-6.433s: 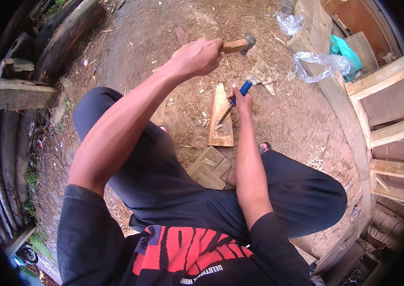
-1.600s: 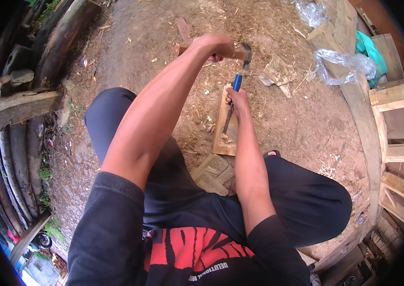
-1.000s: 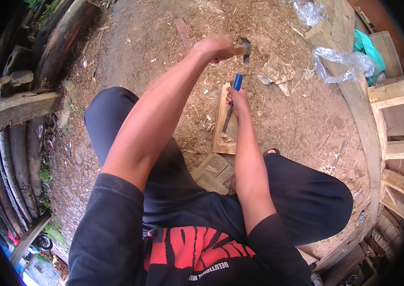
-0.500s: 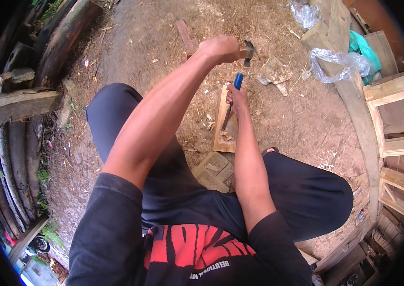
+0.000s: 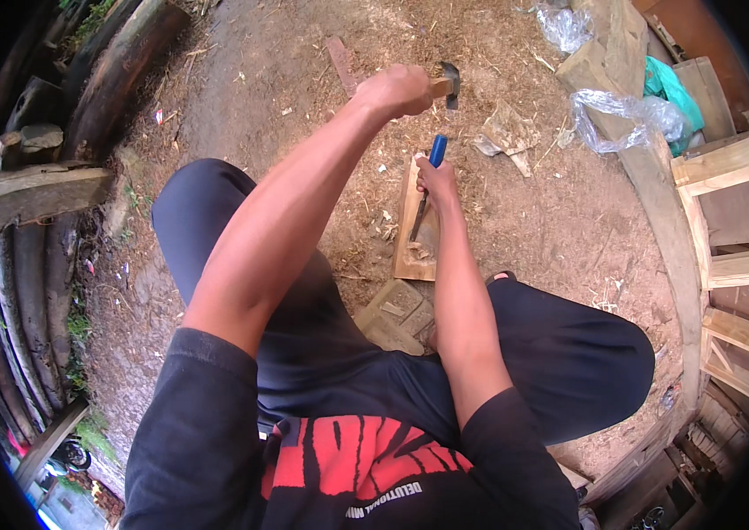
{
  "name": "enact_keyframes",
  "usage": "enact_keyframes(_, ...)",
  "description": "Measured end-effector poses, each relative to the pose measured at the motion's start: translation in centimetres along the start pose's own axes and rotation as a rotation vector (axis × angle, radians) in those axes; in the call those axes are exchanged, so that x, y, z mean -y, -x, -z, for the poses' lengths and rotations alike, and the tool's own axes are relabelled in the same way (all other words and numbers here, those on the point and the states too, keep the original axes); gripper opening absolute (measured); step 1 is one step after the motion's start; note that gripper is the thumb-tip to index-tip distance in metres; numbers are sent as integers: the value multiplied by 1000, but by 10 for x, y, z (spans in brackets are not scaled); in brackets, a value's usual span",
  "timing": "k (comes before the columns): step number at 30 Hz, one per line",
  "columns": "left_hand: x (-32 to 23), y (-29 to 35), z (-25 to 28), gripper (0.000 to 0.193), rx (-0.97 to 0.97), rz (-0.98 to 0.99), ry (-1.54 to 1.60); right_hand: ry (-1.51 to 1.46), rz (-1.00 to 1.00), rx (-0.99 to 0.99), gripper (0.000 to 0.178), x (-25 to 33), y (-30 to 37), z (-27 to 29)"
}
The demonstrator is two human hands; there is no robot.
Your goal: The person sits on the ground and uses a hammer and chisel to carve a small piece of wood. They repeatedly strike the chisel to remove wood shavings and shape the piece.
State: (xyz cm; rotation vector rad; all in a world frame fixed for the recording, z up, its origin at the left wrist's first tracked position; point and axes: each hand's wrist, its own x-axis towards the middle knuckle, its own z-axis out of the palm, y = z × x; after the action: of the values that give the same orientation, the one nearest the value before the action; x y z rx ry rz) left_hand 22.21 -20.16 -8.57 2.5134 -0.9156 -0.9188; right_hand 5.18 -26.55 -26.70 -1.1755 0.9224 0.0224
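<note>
Both hands are working as a pair: my left hand (image 5: 403, 88) is gripping the wooden handle of a hammer (image 5: 447, 82), holding it raised above the chisel (image 5: 428, 177) so the head is lined up over the blue handle. My right hand (image 5: 438, 179) is clamping that handle, keeping the blade slanted down onto the wooden board (image 5: 417, 225), which is lying flat on the dirt ground (image 5: 268, 79) between my knees, beside a carved block (image 5: 397, 314), so it is resting steady.
</note>
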Motion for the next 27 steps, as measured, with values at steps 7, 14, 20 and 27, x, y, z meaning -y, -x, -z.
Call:
enact_keyframes(7,-2,9,0,36,180,43,-139,54,-13,-102,24,-8,-8,2)
enact_keyframes(14,12,-12,-7,33,69,34,-11,131,12,-50,26,-12,-15,-5)
enact_keyframes(20,6,-13,6,38,190,40,-42,98,13,2,27,-14,-16,-6)
enact_keyframes(27,-2,-8,5,32,261,47,-164,76,-23,-8,27,-13,-14,-7)
